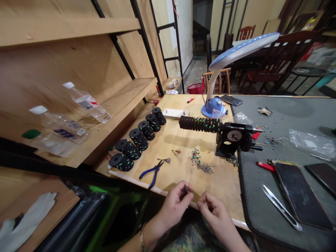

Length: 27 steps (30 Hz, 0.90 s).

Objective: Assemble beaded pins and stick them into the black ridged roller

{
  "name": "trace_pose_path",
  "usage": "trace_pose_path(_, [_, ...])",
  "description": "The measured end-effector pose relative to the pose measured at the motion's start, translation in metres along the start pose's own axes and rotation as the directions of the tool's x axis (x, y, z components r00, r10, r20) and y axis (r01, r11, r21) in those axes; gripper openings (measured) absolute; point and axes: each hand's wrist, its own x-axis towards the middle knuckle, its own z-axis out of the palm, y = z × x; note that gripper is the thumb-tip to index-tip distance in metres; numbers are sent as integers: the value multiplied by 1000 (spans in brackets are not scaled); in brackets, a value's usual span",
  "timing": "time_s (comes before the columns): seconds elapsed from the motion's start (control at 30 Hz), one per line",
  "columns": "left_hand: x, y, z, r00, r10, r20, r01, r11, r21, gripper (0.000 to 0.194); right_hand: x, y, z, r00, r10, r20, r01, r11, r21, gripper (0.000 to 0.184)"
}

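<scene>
At the table's front edge, my left hand (176, 204) is closed in a pinch with a small dark tuft (186, 189) between thumb and fingers; its exact kind is hard to make out. Just right of it is my right hand (214, 211), thumb and forefinger pressed together; anything inside is too small to name. Beyond both hands lie a pile of coloured beads (195, 157) and a heap of small metal pieces (206, 168). Blue-handled pliers (154, 174) rest to the left, near two small feathery tufts (177, 152) on the wood.
Stacks of black foam discs (139, 139) line the left side. A black hand-cranked device (233, 136) carries a row of discs (199, 124). Behind stands a blue lamp (214, 106). Tweezers (281, 207) and a dark phone (301, 192) lie on the grey mat (258, 238).
</scene>
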Motion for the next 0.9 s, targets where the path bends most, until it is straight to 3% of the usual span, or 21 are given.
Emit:
trace_pose_path(0.1, [3,2,-3,1000,11,18,-11,999,-39,11,-1,0,-1,997,-49,-57,45,997,-64,20])
trace_pose_path(0.27, [10,3,-5,999,1,-54,-6,995,-98,16,-3,5,-2,992,-88,-86,80,992,-94,17])
trace_pose_path(0.43, [22,1,-21,974,36,-225,-54,996,-73,17,-4,5,-9,988,-60,-140,60,998,-6,20])
trace_pose_path(0.5, [25,1,-29,969,31,-246,-54,995,-87,18,-3,6,-12,993,-14,-121,25,996,87,23])
trace_pose_path(0.67, [16,-4,-30,996,-77,-46,70,989,-130,23,-2,12,-12,997,69,-36,-55,953,298,33])
trace_pose_path(0.9, [6,-2,0,979,-161,121,185,958,-219,35,-4,15,-6,994,25,-110,6,961,277,43])
